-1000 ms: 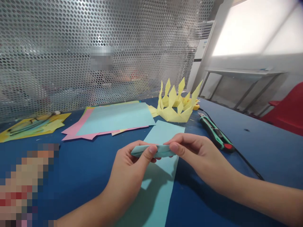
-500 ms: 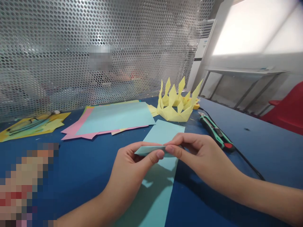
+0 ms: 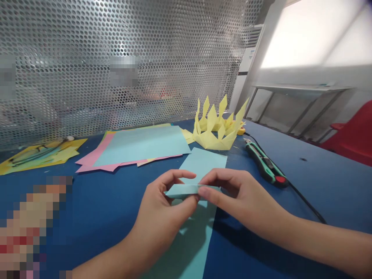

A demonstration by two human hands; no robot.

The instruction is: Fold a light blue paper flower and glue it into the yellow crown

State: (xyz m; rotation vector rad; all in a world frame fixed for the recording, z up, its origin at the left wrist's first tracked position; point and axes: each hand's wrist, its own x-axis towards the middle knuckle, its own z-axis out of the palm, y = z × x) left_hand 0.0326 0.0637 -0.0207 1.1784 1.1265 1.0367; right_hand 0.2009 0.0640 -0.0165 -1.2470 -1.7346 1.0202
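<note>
Light-blue paper, folded into a narrow, flat piece [image 3: 182,190], sits between the fingertips of both hands, raised over the near middle of the table; the right hand [image 3: 245,197] pinches it, thumb pressed on the near face and curled fingers against the far edge; the left hand [image 3: 165,211] cradles its left end, thumb along the lower near edge, index finger stretched out just above and beyond the paper, the other fingertips mostly hidden behind it; the folded piece lies roughly level, its left end tapering to a slanted point.

Beneath the hands a long light-blue strip [image 3: 188,248] runs from the near edge of the scene to the far side of the hands, with their shadows across it; just beyond, to the left, a light-blue sheet [image 3: 142,143] tops a stack, with pink paper [image 3: 90,161] sticking out to the left and near; to the right of that stack stands a yellow paper crown [image 3: 215,142], points upward; nearer and further right lies a green-and-black cutter [image 3: 263,161], a dark cable [image 3: 308,203] passing beside it; at the far left are yellow papers [image 3: 69,152] with thin dark pieces on top.

Blue tabletop [image 3: 101,217] carries all this; a perforated metal panel [image 3: 145,42] rises behind; a red chair [image 3: 353,135] stands at the right.
</note>
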